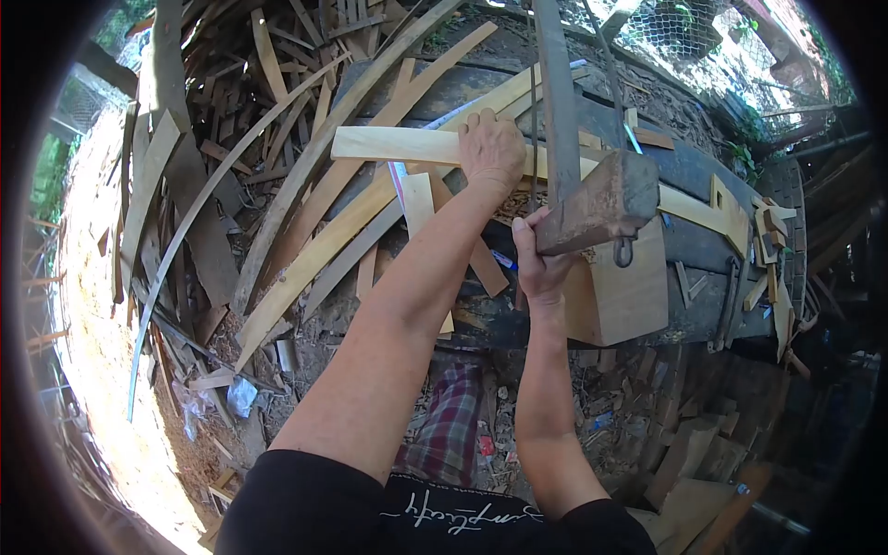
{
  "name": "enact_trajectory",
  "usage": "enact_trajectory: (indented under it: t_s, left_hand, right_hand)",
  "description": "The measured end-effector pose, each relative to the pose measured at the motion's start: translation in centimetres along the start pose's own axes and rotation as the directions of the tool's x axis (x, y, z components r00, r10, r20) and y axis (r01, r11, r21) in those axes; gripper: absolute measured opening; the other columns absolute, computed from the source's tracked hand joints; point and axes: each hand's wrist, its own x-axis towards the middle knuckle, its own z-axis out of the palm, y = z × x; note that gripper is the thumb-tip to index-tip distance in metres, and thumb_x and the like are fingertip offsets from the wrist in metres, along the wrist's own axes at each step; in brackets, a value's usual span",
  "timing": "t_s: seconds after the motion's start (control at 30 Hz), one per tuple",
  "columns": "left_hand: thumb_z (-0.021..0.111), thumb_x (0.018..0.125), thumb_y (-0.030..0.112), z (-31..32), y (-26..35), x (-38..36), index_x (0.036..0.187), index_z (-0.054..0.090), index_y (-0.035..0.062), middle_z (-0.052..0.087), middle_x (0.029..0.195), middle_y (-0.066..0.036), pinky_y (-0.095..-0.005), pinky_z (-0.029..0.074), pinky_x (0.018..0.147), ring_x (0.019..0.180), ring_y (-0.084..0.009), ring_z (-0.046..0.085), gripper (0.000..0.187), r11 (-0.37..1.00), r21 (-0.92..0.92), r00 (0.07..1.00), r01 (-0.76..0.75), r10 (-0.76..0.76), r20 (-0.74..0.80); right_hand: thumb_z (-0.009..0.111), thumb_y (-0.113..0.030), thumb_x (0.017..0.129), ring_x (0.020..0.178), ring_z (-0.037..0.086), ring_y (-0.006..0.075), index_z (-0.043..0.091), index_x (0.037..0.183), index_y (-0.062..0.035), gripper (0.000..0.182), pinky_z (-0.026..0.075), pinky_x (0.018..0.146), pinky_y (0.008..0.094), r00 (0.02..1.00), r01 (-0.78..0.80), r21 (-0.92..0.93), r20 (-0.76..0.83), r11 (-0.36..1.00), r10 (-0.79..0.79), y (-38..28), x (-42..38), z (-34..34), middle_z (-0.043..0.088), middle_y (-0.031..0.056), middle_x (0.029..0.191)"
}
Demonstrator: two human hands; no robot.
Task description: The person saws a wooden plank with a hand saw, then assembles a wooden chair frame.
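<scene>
My left hand is closed over a pale wooden board that lies across other strips on the workbench. My right hand grips the near end of a wooden frame saw, below its thick dark end bar. The saw's long middle beam runs away from me across the board, with thin dark lines on both sides. Whether the blade touches the board is hidden. Under the saw stands a light wooden block. A blue marker lies just left of my right hand.
Long curved wooden strips cross the dark workbench on the left. Offcuts pile up at its right end, near a notched pale piece. Scrap wood heaps at the back left, and debris covers the ground.
</scene>
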Motion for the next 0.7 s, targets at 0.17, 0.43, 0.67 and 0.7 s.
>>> enact_trajectory:
  t_s: [0.17, 0.43, 0.67, 0.7]
  left_hand:
    - [0.052, 0.084, 0.017, -0.1, 0.3, 0.2, 0.085, 0.067, 0.008, 0.059, 0.091, -0.01, -0.0386, 0.039, 0.082, 0.094, -0.0263, 0.055, 0.017, 0.997, 0.002, 0.997, 0.073, -0.073, 0.004]
    - [0.057, 0.085, 0.022, -0.5, -0.3, -0.6, 0.083, 0.065, 0.008, 0.058, 0.086, -0.009, -0.0403, 0.041, 0.08, 0.09, -0.0276, 0.056, 0.016, 1.0, -0.02, 0.999, -0.022, 0.022, -0.033]
    - [0.057, 0.084, 0.021, -0.2, 0.0, -0.6, 0.085, 0.065, 0.0079, 0.058, 0.088, -0.01, -0.0402, 0.042, 0.08, 0.093, -0.0273, 0.056, 0.015, 1.0, -0.019, 1.0, 0.01, -0.011, -0.026]
    - [0.057, 0.084, 0.021, 0.0, -0.1, -0.6, 0.085, 0.065, 0.0079, 0.058, 0.088, -0.01, -0.0402, 0.042, 0.08, 0.093, -0.0273, 0.056, 0.015, 1.0, -0.016, 0.999, 0.015, -0.016, -0.035]
  right_hand:
    - [0.058, -0.001, 0.084, 0.063, 0.051, 0.0145, 0.047, 0.083, -0.0034, 0.011, 0.043, 0.062, 0.029, 0.998, -0.048, -0.055, 0.041, 0.997, 0.05, -3.2, -4.7, -0.9, 0.052, 0.0062, 0.069]
    - [0.057, -0.004, 0.086, 0.067, 0.05, 0.0156, 0.048, 0.086, -0.0048, 0.009, 0.043, 0.067, 0.0303, 0.992, -0.102, 0.35, -0.04, 0.931, 0.123, -3.1, -6.2, -1.4, 0.051, 0.0056, 0.073]
    - [0.058, -0.004, 0.085, 0.058, 0.051, 0.0122, 0.049, 0.089, -0.0035, 0.011, 0.044, 0.058, 0.0267, 0.996, -0.05, 0.126, -0.06, 0.991, 0.058, -1.7, -0.8, -0.4, 0.052, 0.0038, 0.067]
    - [0.058, -0.003, 0.084, 0.058, 0.051, 0.0128, 0.048, 0.09, -0.0032, 0.011, 0.044, 0.058, 0.0272, 0.997, -0.05, 0.094, -0.06, 0.994, 0.056, -2.3, -1.8, -0.2, 0.052, 0.0043, 0.066]
